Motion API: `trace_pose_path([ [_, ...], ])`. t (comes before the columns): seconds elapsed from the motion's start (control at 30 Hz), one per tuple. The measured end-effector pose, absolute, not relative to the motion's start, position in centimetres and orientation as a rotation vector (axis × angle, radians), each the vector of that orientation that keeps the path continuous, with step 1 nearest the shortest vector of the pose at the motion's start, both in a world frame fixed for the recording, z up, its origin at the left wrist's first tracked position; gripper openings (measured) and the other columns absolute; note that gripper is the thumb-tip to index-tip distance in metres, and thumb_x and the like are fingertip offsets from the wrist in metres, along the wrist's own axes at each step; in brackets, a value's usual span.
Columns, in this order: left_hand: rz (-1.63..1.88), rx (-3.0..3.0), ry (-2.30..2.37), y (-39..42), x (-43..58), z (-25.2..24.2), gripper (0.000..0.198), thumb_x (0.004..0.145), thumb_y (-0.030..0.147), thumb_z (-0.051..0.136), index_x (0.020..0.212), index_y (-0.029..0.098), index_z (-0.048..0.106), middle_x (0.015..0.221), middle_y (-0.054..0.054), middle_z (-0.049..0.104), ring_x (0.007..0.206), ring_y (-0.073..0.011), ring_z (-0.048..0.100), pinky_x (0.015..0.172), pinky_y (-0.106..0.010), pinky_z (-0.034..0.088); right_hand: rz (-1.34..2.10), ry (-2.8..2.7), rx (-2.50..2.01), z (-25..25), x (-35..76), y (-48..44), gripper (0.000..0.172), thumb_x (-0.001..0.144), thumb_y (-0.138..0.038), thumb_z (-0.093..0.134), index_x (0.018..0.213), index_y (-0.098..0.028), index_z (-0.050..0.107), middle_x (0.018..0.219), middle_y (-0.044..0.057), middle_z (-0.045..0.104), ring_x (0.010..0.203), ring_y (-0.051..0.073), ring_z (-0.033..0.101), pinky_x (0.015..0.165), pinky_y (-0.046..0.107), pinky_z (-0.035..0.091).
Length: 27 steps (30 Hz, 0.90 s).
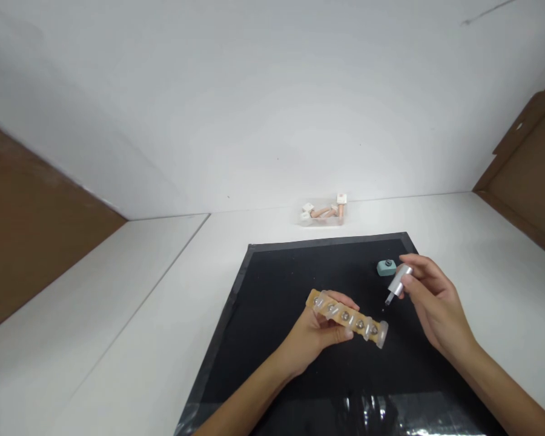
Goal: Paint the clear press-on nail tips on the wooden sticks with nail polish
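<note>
Your bottle [386,267] stands uncapped on the black mat [272,284], and the strip [353,320] is in hand above the mat with clear tips [367,328] and metal studs along it. The tips look colourless; whether any carries a coat is too small to tell. The brush [399,280] is near the strip but apart from it, so work on the tips looks unfinished. Your left hand [315,334] pinches the strip between thumb and fingers; your right hand [436,303] pinches the brush by its silver handle, bristles down.

Nothing stands between brush and strip, though the bottle sits just beside your right fingers. Farther back on the white counter [140,290], a clear tub [322,222] holds pink-stemmed pegs, well out of your way.
</note>
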State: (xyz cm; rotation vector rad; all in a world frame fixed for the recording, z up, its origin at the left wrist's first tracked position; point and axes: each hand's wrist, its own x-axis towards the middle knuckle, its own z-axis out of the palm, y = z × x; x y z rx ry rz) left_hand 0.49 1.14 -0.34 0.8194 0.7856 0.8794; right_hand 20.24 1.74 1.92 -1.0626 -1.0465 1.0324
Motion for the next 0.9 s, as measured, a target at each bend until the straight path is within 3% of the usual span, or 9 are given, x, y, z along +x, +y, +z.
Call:
trace_pose_path([
  [0.23,0.89,0.851,0.777,1.1,0.6,-0.6,0.033,0.049,0.018,0.085,0.075,0.018,0.064,0.083,-0.001,0.065,0.075,-0.015,0.058,0.069,-0.028,0.046,0.972,-1.232,-1.051,2.2,20.3,1.0,0.02,0.073,-0.043,0.072,0.082,-0.025,0.07,0.066,0.0,0.06,0.057,0.014,0.057,0.053,0.027,0.051],
  [0.47,0.874,0.873,0.805,1.2,0.6,-0.4,0.035,0.049,0.021,0.085,0.076,0.017,0.064,0.081,-0.002,0.065,0.074,-0.0157,0.057,0.067,-0.028,0.046,0.751,-1.492,-0.995,2.8,20.0,0.6,0.007,0.078,-0.028,0.068,0.085,-0.026,0.067,0.069,0.001,0.062,0.06,0.015,0.059,0.054,0.028,0.052],
  [0.67,0.869,0.882,0.802,1.3,0.6,-0.5,0.034,0.05,0.022,0.085,0.077,0.018,0.064,0.081,-0.001,0.064,0.074,-0.0155,0.057,0.068,-0.029,0.045,0.633,-1.556,-0.981,2.4,20.2,0.8,0.014,0.08,-0.018,0.065,0.091,-0.026,0.065,0.074,0.002,0.062,0.065,0.017,0.059,0.058,0.031,0.05],
  [0.9,0.874,0.84,0.774,1.1,0.5,-0.5,0.036,0.051,0.02,0.085,0.08,0.018,0.064,0.082,-0.001,0.066,0.075,-0.0144,0.059,0.07,-0.027,0.047,0.651,-1.565,-0.963,2.5,20.3,0.6,0.012,0.081,-0.021,0.064,0.092,-0.026,0.065,0.073,0.002,0.061,0.064,0.017,0.059,0.056,0.031,0.05],
])
